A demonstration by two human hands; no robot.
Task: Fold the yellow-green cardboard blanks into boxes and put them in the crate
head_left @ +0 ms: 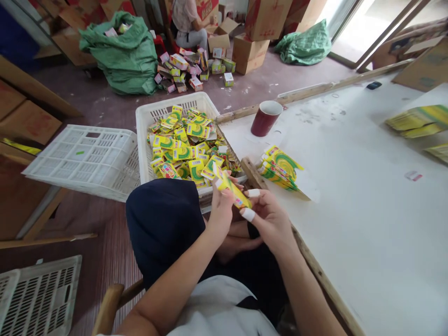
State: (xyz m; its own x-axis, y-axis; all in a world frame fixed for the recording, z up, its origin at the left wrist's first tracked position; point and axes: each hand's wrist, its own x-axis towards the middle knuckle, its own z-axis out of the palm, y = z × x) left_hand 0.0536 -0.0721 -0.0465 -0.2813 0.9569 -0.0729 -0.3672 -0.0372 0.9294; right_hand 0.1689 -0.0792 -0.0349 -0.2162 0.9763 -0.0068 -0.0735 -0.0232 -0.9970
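A small yellow and green box (pixel 233 190) is held between my two hands above my lap. My left hand (pixel 221 210) grips its far end, fingers wrapped about it. At its near end, my right hand (pixel 268 217) pinches it with the thumb and a finger, both tipped with white wrapping. Just beyond my hands, a white plastic crate (pixel 143 140) is heaped with similar yellow boxes (pixel 184 151). Flat yellow cartons (pixel 280 165) lie stacked on the white table to the right of my hands.
A dark red mug (pixel 264 122) stands near the wooden edge of the white table (pixel 367 224). More flat cartons (pixel 420 119) lie at far right. An upturned white crate (pixel 80 156) is at left. Beyond are a green sack (pixel 122 56), scattered boxes (pixel 182 65) and a seated person (pixel 189 23).
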